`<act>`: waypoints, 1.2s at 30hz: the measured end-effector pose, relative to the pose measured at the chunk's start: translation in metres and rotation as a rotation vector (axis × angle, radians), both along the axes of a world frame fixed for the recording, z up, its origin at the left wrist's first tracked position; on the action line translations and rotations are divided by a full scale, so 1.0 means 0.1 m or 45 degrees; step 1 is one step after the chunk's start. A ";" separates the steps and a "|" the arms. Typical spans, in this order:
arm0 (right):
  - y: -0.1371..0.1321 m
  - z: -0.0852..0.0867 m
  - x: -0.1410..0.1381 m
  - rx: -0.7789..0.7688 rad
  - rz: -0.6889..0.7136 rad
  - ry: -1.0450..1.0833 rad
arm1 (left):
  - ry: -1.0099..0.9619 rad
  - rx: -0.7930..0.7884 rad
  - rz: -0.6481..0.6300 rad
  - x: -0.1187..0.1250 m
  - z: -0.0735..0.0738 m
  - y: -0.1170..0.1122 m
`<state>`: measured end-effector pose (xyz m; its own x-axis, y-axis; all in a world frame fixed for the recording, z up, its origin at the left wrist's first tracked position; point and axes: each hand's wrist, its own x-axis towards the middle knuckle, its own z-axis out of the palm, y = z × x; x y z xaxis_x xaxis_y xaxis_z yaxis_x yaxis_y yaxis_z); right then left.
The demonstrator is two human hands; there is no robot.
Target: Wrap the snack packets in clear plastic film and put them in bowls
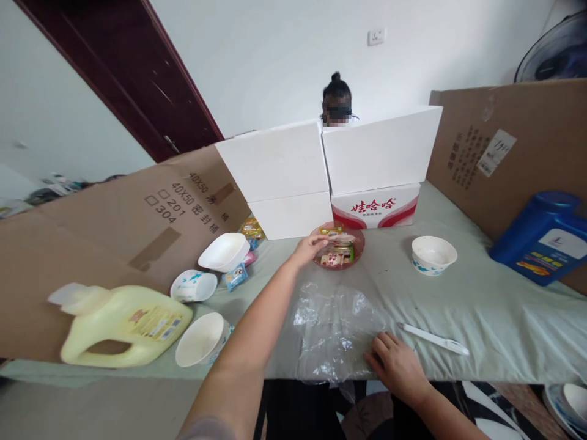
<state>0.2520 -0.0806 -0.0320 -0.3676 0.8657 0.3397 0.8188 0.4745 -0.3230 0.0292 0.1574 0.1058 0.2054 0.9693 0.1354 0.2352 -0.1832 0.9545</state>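
Note:
My left hand (310,250) reaches to the near left rim of a pinkish see-through bowl (360,252). Its thumb and fingers are pinched together over the wrapped snacks (334,259) inside; what lies between the fingertips is too small to make out. A yellow packet (331,230) is at the bowl's far side, just past my fingers. My right hand (398,365) rests on the table near its front edge, fingers loosely bent and thumb apart. It is beside the right edge of a flattened clear plastic bag (337,318). Right of it lies a white pen-like tool (433,338).
White boxes (373,205) wall off the back, with a person (337,101) behind. Cardboard panels (137,244) flank both sides. At left are a yellow jug (132,324), paper bowls (202,339) and snack packets (235,277). At right stand a paper bowl (433,255) and a blue bottle (541,238).

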 end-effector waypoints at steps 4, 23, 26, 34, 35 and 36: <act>0.00 0.00 0.00 -0.021 0.000 0.000 | 0.040 0.217 0.167 0.04 0.07 -0.02; 0.55 0.18 -0.17 -0.139 0.400 -0.033 | 0.980 0.353 -0.576 -0.43 -0.94 -2.36; 0.87 0.15 -0.05 -0.190 -0.026 -0.100 | 1.009 0.365 -0.596 -0.48 -0.97 -2.38; 0.58 0.38 0.46 -0.315 0.477 -0.035 | 1.169 0.519 -0.607 -0.94 -1.15 -2.48; 0.46 0.40 0.48 -0.371 0.548 -0.041 | 1.147 0.528 -0.587 -0.98 -1.16 -2.49; 0.36 0.42 0.49 -0.414 0.574 -0.044 | 1.110 0.532 -0.564 -1.01 -1.15 -2.50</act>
